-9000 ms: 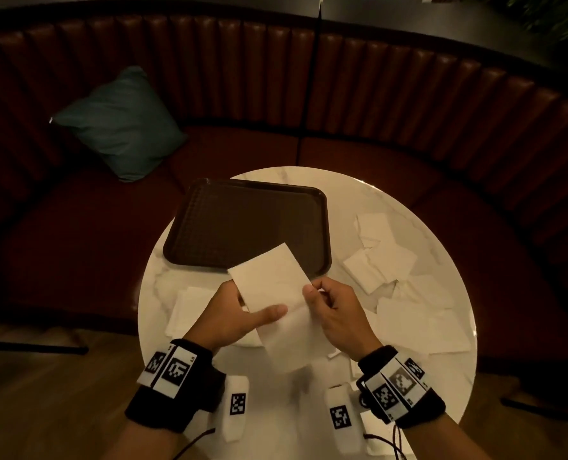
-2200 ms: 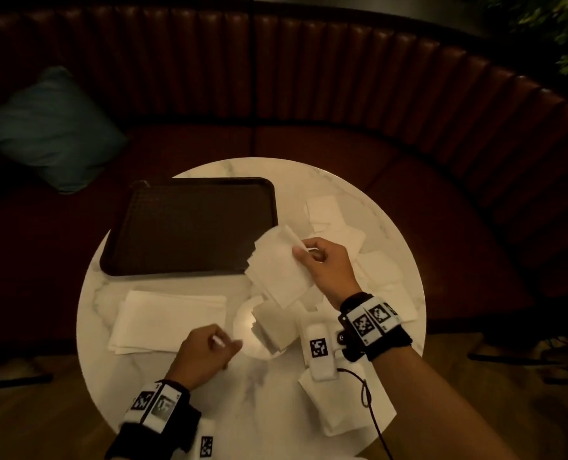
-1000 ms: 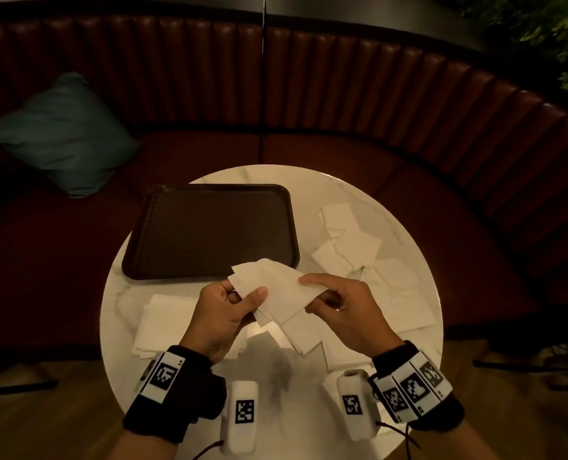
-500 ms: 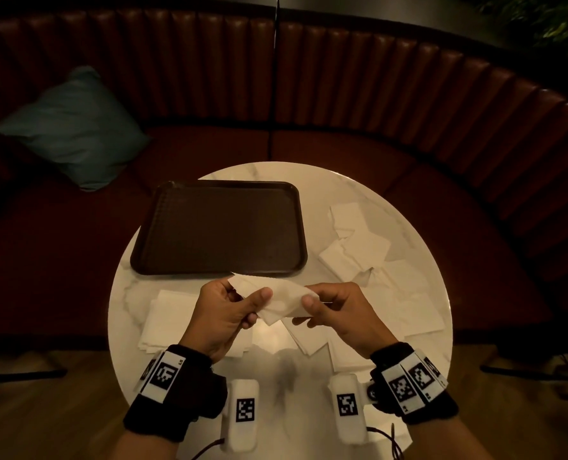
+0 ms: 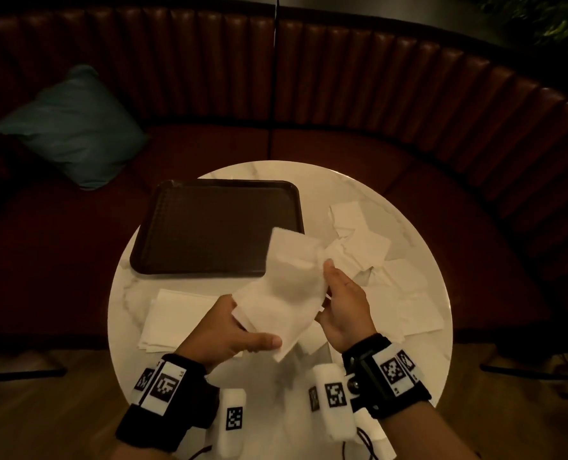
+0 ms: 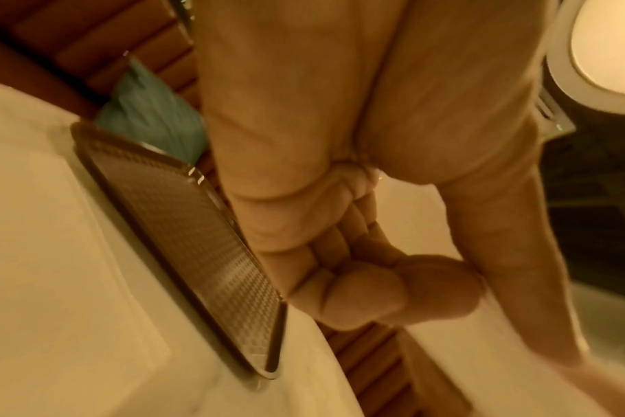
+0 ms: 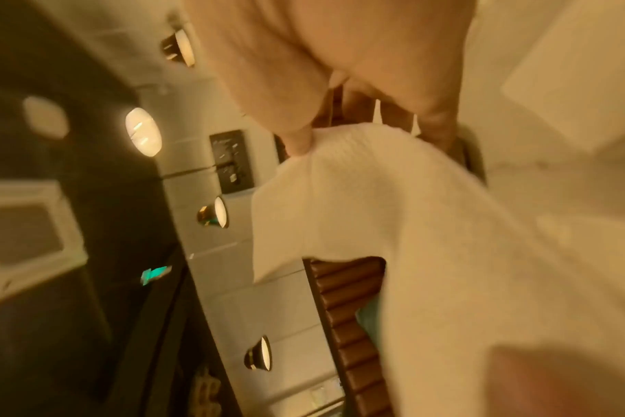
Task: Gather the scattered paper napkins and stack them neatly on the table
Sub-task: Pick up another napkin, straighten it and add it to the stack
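Note:
A white paper napkin (image 5: 285,287) hangs unfolded above the round marble table (image 5: 276,376), its far end over the tray's near right corner. My left hand (image 5: 242,330) pinches its near left corner, thumb on top. My right hand (image 5: 325,283) holds its right edge. In the right wrist view the thumb (image 7: 298,141) presses the napkin (image 7: 411,239) against fingers hidden behind it. A flat stack of napkins (image 5: 176,313) lies at the near left. Several loose napkins (image 5: 362,240) lie scattered over the right side.
An empty dark brown tray (image 5: 216,227) sits on the far left part of the table. A curved red-brown bench (image 5: 342,154) wraps round the table, with a teal cushion (image 5: 73,127) on it at the left. Wooden floor shows near me.
The napkin, held low and folded between both hands half a second ago, now spreads open and upward. My right hand has moved farther away along its right edge.

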{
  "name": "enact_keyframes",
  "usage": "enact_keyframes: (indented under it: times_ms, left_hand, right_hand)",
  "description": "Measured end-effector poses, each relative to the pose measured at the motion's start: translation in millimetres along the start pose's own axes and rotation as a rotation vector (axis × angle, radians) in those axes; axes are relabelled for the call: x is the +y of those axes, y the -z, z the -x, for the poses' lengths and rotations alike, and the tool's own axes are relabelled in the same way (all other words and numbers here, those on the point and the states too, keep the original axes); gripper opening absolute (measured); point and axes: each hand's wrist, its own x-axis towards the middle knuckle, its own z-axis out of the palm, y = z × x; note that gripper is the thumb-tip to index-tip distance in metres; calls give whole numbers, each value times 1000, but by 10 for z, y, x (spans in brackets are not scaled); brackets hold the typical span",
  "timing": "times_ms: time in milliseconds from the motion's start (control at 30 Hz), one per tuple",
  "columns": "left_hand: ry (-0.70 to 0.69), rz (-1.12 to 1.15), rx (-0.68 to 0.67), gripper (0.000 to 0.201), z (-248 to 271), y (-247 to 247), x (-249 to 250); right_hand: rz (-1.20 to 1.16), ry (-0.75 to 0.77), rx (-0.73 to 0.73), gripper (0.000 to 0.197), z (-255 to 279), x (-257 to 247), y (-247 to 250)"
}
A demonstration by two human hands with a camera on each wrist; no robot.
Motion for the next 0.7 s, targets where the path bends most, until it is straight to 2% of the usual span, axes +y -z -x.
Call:
enact_keyframes:
  times_ms: [100,200,300,333,400,467,533,600,700]
  left_hand:
    - [17,-40,5,42,35,37,-54]
    - [-5,8,75,44,30,69,-105]
    - [16,-8,63,51,63,111,-174]
    - [36,-43,34,52,77,145,-208]
    - [54,-94,-30,61,85,240,-248]
    - [72,59,-21,83,57,350,-274]
    - [119,277,28,89,-4,405,-234]
    - [121,333,51,71,-84,412,-197]
    - [93,327,88,24,-190,332,-153]
  right_hand:
    - [-195,-179,10,44,-15,56,-11]
    - [-118,-205,-77,52,7,247,-37]
    - [118,-57,-9,34,-36,418,-77]
    - [211,26,18,34,-69,442,-75]
    - [405,178,18,47,-96,420,-79]
    - [513,259,-63,44,-116,374,-64]
    - [500,226,-172,24,-127,311,-28]
    - [441,127,-273,22,-136,267,14]
    - [403,60,-342,25,-151,244,73]
